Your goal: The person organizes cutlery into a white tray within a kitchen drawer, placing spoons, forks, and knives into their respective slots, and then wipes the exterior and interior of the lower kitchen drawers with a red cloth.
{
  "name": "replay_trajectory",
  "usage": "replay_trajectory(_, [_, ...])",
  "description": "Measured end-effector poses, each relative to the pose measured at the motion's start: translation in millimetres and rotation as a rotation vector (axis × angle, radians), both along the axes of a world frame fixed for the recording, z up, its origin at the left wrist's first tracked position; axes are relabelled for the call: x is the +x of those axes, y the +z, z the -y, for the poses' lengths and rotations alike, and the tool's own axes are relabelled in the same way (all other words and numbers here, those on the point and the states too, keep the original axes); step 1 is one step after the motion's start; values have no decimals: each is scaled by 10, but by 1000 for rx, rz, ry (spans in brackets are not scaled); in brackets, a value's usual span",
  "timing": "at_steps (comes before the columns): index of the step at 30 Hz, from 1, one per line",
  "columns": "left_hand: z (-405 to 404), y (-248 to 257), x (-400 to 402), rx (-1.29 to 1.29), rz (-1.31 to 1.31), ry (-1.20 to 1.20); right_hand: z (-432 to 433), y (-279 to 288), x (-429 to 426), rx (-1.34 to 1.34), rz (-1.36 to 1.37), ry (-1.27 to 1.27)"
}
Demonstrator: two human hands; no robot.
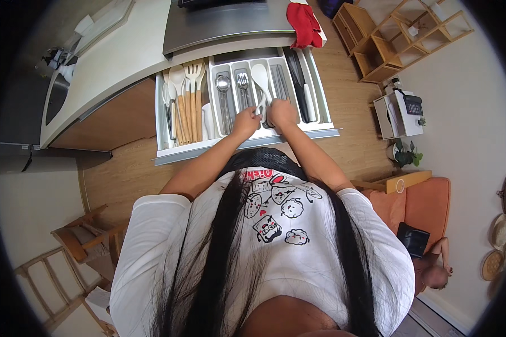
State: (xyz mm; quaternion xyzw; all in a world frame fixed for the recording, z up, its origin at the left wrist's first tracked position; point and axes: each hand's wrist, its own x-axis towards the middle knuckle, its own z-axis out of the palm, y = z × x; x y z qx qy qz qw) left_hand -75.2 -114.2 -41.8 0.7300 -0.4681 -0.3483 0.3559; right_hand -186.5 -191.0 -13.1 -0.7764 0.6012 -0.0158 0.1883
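Both my hands are over the white cutlery tray [246, 62] inside an open drawer. My right hand [282, 113] is closed around the handle end of a white spoon [259, 75], whose bowl points to the tray's back. Just left of it, my left hand [248, 122] pinches a slim white looped piece [262, 104]; its exact kind is unclear. Metal spoons [223, 84] and forks [243, 80] lie in the compartments left of the hands. More metal cutlery [279, 80] fills the compartment to the right. My hands hide the front of the middle compartments.
Wooden-handled utensils [189, 105] lie at the drawer's left. Knives [297, 80] lie at its right, and the drawer front [248, 141] is close to my waist. A red cloth [304, 25] hangs off the counter corner. A person [434, 274] is by an orange sofa [430, 206] behind right.
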Motion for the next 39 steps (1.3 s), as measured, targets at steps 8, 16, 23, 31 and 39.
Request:
replay_trajectory(8, [21, -29, -27, 19, -82, -8, 31, -76, -105, 10, 93, 40])
replay_trajectory(16, [97, -75, -45, 139, -384, 153, -64, -3, -271, -15, 334, 40])
replay_trajectory(23, [82, 217, 111, 134, -575, 221, -70, -10, -620, 319, 991, -213])
replay_trajectory(31, [544, 415, 1212, 58, -181, 228, -211, 45, -684, 274, 1331, -290])
replay_trajectory(39, [1438, -12, 1682, -158, 416, 39, -281, 89, -614, 27, 662, -76])
